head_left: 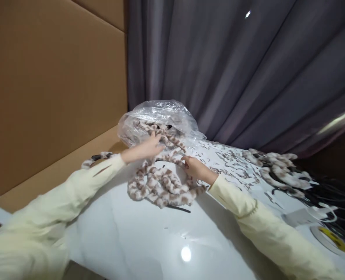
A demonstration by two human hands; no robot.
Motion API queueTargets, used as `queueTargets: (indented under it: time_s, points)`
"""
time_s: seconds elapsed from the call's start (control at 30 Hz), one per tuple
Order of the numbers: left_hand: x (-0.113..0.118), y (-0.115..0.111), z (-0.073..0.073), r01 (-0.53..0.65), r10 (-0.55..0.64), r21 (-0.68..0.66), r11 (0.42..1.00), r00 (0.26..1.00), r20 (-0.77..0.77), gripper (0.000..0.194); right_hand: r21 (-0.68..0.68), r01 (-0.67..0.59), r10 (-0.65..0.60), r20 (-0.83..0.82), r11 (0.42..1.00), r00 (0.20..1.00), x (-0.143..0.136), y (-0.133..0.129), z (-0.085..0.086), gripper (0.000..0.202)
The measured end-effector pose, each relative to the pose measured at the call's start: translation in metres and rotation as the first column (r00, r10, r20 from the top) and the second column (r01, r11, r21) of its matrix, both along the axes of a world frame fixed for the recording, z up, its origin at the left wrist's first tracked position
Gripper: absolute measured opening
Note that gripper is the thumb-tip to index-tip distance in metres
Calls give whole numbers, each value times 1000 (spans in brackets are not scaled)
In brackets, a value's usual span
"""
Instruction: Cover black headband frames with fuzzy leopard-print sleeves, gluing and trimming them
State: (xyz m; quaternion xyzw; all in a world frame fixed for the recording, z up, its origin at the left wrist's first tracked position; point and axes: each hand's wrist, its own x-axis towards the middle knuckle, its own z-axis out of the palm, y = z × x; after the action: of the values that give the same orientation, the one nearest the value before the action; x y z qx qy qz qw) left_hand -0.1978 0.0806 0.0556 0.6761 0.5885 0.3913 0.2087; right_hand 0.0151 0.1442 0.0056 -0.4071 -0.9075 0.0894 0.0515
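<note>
A pile of fuzzy white-and-brown bands (161, 184) lies on the white table (125, 241), a thin black strip sticking out at its near side. Behind it, a clear plastic bag (169, 107) lies with its mouth towards me, and more fuzzy bands (172, 138) show in its opening. My left hand (147, 147) reaches over the bag's mouth, its fingers stretched out close to those bands. At the right edge of the pile, my right hand (194, 167) has its fingers curled onto a fuzzy band (178, 158).
Scraps (231, 161) litter the table right of the bag. Further right lie another heap of fuzzy bands (283, 169), a tape roll (331, 239) and a mass of black strips (342, 202). A cardboard wall (52, 89) stands left, a grey curtain (219, 70) behind.
</note>
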Motion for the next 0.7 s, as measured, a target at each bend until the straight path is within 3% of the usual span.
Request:
queueTargets:
  time_s: [0.03, 0.07, 0.13, 0.2, 0.27, 0.37, 0.5, 0.6, 0.7]
  points:
    - [2, -21, -7, 48, -48, -6, 999, 997, -61, 36, 10, 11, -11, -13, 1000, 1000, 7, -1, 0, 29]
    - [5, -41, -15, 124, -119, 3, 992, 965, -234, 37, 22, 22, -21, -32, 1000, 999, 15, -3, 2, 28]
    - [12, -76, -29, 230, -220, -36, 973, 856, -468, 39, 56, 53, -48, -88, 997, 995, 32, -7, 12, 26]
    - [21, -99, -41, 291, -288, -89, 953, 769, -571, 41, 100, 105, -87, -166, 989, 982, 52, -14, 29, 25]
    - [31, -110, -47, 256, -248, -78, 964, 745, -619, 41, 132, 159, -124, -245, 978, 962, 72, -25, 49, 25]
    - [51, -105, -40, 211, -184, -24, 977, 785, -592, 48, 93, 193, -131, -457, 977, 880, 99, -48, 76, 22]
    - [79, -79, -14, 234, -189, 39, 971, 863, -468, 53, -84, 181, -187, -695, 980, 694, 123, -87, 100, 26]
    - [100, -60, -6, 373, -351, -11, 928, 864, -360, 56, -183, 162, -244, -764, 970, 598, 135, -109, 106, 29]
    - [120, -50, -18, 525, -556, -182, 831, 782, -281, 50, -251, 144, -289, -830, 957, 478, 150, -120, 103, 26]
